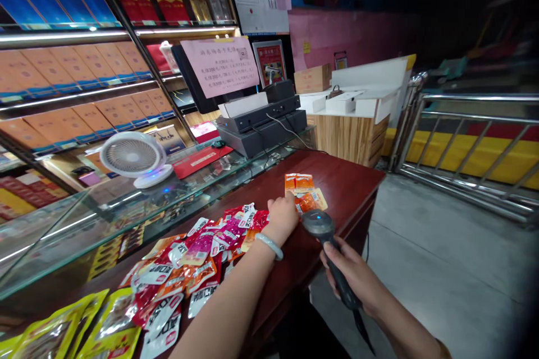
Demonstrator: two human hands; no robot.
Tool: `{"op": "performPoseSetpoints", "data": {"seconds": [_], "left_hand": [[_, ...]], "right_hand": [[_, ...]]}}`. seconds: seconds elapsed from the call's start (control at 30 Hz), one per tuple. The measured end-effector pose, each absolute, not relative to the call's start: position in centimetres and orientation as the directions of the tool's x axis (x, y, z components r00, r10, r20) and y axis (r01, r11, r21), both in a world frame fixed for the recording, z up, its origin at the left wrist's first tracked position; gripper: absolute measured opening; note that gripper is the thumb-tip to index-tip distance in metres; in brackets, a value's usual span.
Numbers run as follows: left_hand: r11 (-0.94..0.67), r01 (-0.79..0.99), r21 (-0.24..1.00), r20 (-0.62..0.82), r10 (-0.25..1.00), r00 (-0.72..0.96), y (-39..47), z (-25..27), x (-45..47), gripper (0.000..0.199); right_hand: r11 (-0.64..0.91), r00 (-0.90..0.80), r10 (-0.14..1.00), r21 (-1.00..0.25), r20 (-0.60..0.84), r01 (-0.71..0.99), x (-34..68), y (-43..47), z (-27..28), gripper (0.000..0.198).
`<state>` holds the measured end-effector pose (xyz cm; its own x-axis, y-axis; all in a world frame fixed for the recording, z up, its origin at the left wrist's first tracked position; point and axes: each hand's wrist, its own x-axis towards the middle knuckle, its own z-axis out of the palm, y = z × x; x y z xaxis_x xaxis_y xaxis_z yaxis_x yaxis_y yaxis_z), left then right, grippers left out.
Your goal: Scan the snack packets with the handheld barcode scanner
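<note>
My right hand [351,275] is wrapped round the handle of a dark grey barcode scanner [319,224], whose head is over the front edge of the dark red table. My left hand [282,214], with a pale bracelet on the wrist, is closed at the left edge of an orange snack packet [309,202]; its fingertips are partly hidden. Just behind lie more small orange packets [298,182]. To the left of that hand spreads a heap of red, pink, orange and white snack packets [202,249]. Larger yellow snack bags [112,322] lie nearest me at the left.
Beyond the table [349,171] runs a glass counter [80,230] carrying a white fan [133,154], a red folder [202,161] and a monitor with a pink sign [221,66]. Metal railings [471,157] stand on the right. The scanner's cable hangs below my right hand.
</note>
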<state>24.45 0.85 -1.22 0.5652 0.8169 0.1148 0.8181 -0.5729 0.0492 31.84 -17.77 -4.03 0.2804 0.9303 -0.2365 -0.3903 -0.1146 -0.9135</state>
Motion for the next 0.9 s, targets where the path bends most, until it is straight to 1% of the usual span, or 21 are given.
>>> {"op": "performPoseSetpoints", "data": {"seconds": [0.13,0.23,0.4,0.6,0.7,0.77,0.83,0.9], "left_hand": [[-0.557,0.83,0.026,0.076,0.829,0.554,0.0,0.4,20.9,0.048],[-0.529,0.849,0.02,0.053,0.848,0.527,-0.5,0.8,18.0,0.048],[-0.457,0.888,0.057,-0.015,0.889,0.458,-1.2,0.4,15.4,0.045],[-0.421,0.904,0.072,0.011,0.907,0.421,-1.5,1.2,13.3,0.043],[-0.355,0.931,0.087,-0.011,0.934,0.357,-1.1,2.2,10.9,0.045],[-0.303,0.95,0.072,-0.025,0.952,0.305,-0.7,2.7,9.3,0.048],[-0.258,0.966,0.029,0.041,0.966,0.256,-0.5,3.0,8.5,0.05],[-0.243,0.97,0.011,0.152,0.959,0.239,-0.3,3.2,9.1,0.05]], "right_hand": [[-0.088,0.304,0.93,-0.925,-0.209,-0.369,31.6,-17.2,-4.0,0.045],[-0.069,0.287,0.94,-0.924,-0.188,-0.377,31.4,-16.8,-3.8,0.043],[-0.111,0.199,0.959,-0.913,-0.202,-0.391,30.6,-16.1,-3.1,0.041],[-0.156,0.09,0.974,-0.908,-0.206,-0.388,29.3,-15.2,-3.0,0.042],[-0.162,0.046,0.98,-0.912,-0.193,-0.377,28.7,-14.7,-3.0,0.041],[-0.154,0.03,0.983,-0.912,-0.179,-0.379,28.4,-14.3,-3.0,0.042],[-0.148,0.025,0.985,-0.911,-0.17,-0.385,28.3,-13.9,-3.1,0.042],[-0.134,0.033,0.987,-0.912,-0.159,-0.387,28.4,-13.6,-3.2,0.041]]}}
